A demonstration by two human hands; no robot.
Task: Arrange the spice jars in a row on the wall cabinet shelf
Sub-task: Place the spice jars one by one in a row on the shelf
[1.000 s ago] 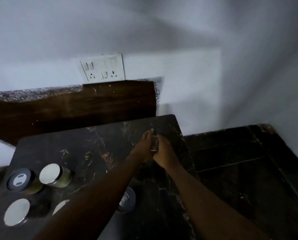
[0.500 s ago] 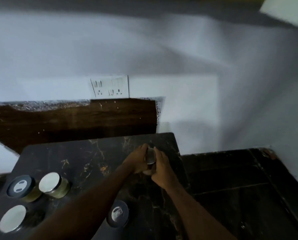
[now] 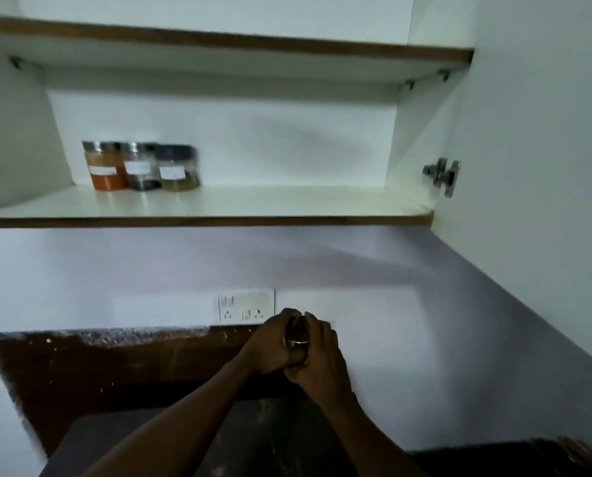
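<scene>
A small spice jar [image 3: 297, 333] with a shiny metal lid is held in the air between both hands, in front of the wall below the cabinet. My left hand [image 3: 270, 346] grips it from the left and my right hand [image 3: 322, 363] wraps it from the right; most of the jar is hidden by fingers. On the white wall cabinet shelf [image 3: 253, 204] three jars stand touching in a row at the left: an orange-filled jar [image 3: 106, 166], a dark-filled jar [image 3: 139, 166] and a yellowish jar with a black lid [image 3: 178, 168].
The shelf to the right of the three jars is bare. An upper shelf [image 3: 218, 46] spans above. The open cabinet door [image 3: 528, 132] with its hinge [image 3: 442, 175] stands at the right. A switch and socket plate [image 3: 246, 306] is on the wall; the dark marble counter [image 3: 253, 442] lies below.
The view tilted up from the counter to the open cabinet. Both hands lifted the jar off the counter toward the shelf. The other jars on the counter left the view.
</scene>
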